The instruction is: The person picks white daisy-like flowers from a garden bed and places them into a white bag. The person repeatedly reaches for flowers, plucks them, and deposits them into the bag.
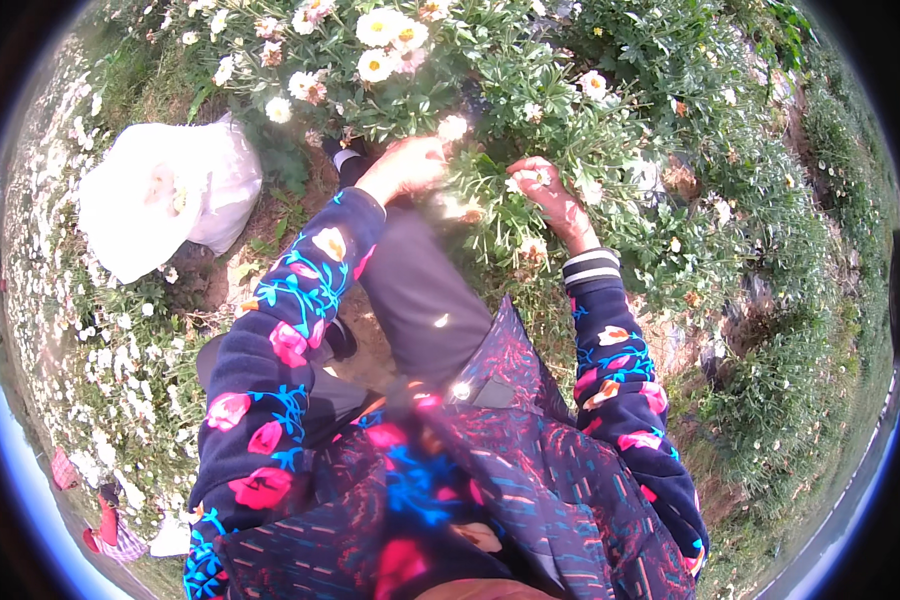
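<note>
Bushy green plants with white, yellow-centred flowers [379, 28] stand before me. My left hand [405, 166] reaches in beside a white flower head [452, 127]; glare washes it out, and its fingertips are hard to make out. To the right, my right hand [544, 191] has curled fingers around small white blossoms [529, 180], its palm partly turned up. Leafy stems [487, 184] fill the gap between both hands. Pinkish, faded flower heads [532, 249] hang just below the right hand.
A white sack [225, 184] with its bright mouth open stands at the left on bare soil [232, 281]. Flower rows run along both sides. At the lower left, a person in red sleeves [109, 517] is among the flowers, near another white bag [169, 536].
</note>
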A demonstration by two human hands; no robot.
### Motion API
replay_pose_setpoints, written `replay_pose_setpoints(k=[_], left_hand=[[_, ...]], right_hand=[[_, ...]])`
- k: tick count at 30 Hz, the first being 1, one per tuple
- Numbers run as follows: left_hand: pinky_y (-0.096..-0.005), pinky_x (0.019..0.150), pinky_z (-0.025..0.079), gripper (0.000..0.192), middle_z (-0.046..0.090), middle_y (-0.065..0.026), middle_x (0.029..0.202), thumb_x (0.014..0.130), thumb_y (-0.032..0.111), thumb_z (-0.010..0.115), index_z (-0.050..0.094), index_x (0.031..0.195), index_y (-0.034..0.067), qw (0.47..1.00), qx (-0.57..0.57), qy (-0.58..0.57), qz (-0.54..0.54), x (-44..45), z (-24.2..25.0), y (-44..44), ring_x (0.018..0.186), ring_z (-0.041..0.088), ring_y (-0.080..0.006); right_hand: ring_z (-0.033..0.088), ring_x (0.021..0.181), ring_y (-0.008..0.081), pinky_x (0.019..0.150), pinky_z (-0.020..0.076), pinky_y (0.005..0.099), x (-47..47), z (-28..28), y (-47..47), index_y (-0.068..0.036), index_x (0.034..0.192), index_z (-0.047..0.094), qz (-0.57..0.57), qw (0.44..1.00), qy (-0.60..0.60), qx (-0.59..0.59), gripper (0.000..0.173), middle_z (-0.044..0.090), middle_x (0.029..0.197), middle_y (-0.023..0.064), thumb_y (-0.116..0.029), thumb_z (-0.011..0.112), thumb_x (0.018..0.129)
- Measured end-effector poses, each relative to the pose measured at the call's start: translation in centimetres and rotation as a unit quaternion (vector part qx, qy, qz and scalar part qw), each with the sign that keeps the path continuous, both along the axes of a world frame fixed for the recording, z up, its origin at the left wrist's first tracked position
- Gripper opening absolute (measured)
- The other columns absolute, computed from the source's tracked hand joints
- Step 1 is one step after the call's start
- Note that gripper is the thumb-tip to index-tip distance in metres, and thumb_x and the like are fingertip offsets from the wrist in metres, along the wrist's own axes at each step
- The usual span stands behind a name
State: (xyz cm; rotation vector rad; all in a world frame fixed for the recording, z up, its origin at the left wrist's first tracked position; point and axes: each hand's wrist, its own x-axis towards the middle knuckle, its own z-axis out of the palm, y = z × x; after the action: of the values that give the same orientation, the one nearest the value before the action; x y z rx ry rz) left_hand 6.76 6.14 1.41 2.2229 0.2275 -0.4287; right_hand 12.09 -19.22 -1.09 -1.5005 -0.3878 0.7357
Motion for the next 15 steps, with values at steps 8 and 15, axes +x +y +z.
replay_pose_setpoints(k=[8, 15], left_hand=[[-0.0250, 0.048, 0.041, 0.025, 0.054, -0.0019, 0.065, 0.080, 0.019, 0.056, 0.053, 0.099, 0.002, 0.967, -0.198, 0.004, 0.163, -0.6, 0.5, 0.5, 0.053, 0.051, -0.0102], [-0.0293, 0.075, 0.046, 0.048, 0.063, -0.0102, 0.088, 0.076, 0.034, 0.067, 0.054, 0.115, 0.011, 0.989, 0.077, -0.125, 0.025, 1.8, 0.5, -1.0, 0.079, 0.060, -0.0154]], right_hand=[[0.047, 0.094, 0.0103, 0.088, 0.0348, 0.0257, 0.2, -1.2, 0.3, -0.008, 0.102, 0.058, -0.009, 0.998, -0.061, -0.008, 0.024, 0.054, 0.097, 0.0000, -0.027, 0.054, 0.087], [0.047, 0.099, 0.0114, 0.090, 0.0349, 0.0269, 0.2, -0.7, 0.5, -0.007, 0.106, 0.056, -0.009, 1.000, -0.014, 0.014, 0.026, 0.054, 0.102, 0.0015, -0.025, 0.054, 0.087]])
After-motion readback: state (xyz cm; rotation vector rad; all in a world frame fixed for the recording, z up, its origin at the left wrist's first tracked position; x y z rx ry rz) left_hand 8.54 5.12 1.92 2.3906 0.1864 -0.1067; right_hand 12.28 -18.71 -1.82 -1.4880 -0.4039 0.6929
